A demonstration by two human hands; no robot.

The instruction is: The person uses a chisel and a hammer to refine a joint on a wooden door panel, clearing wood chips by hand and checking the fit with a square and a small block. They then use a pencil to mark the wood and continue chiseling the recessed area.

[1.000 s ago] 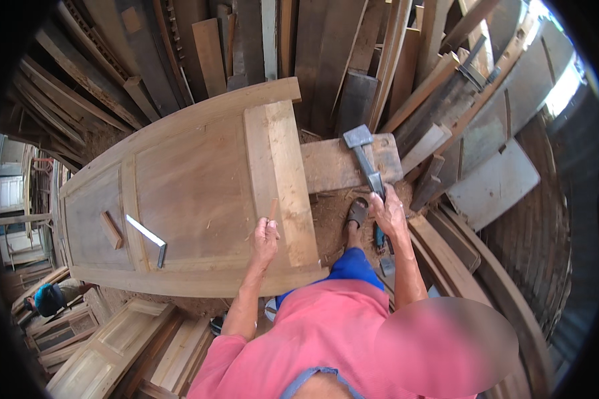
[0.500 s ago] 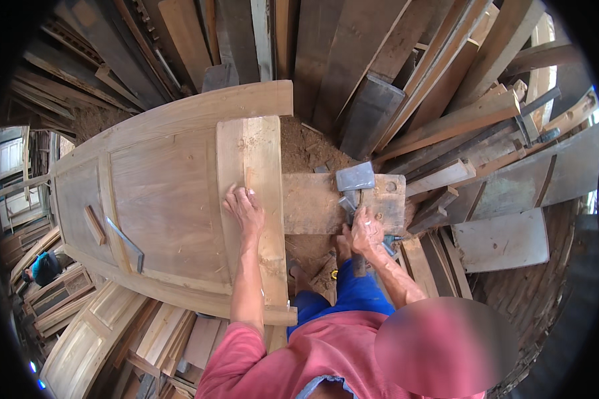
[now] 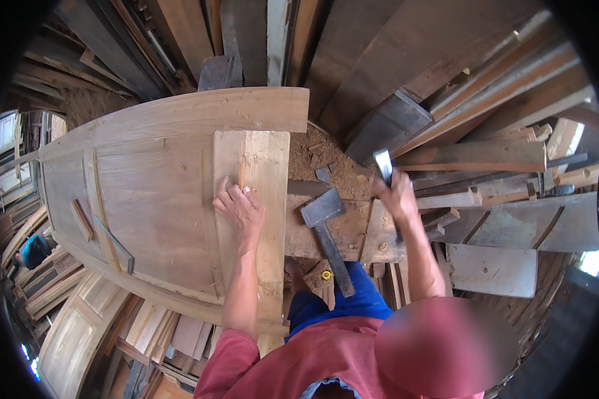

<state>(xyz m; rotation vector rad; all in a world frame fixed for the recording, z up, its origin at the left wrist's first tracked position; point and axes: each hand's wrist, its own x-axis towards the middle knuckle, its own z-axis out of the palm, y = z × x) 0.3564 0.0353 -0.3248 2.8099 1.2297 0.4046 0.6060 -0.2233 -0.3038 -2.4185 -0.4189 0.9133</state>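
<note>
- At far left, a small wooden boat hull [image 3: 146,193] lies among stacked timber, a metal square [image 3: 113,243] resting on it.
- Left hand [image 3: 241,207] presses flat, fingers spread, on a pale plank [image 3: 259,173], pinning it to the hull.
- A hatchet [image 3: 326,233] rests unheld on a block [image 3: 353,233] alongside.
- Right hand [image 3: 396,196] is fisted around a chisel [image 3: 383,165], blade up, near the sawdust [image 3: 319,156].

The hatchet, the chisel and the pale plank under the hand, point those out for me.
hatchet [image 3: 321,211]: head view, on its grey metal head.
chisel [image 3: 383,163]: head view, on the blade above the right hand [image 3: 398,198].
pale plank [image 3: 263,149]: head view, on its bare upper face.
</note>
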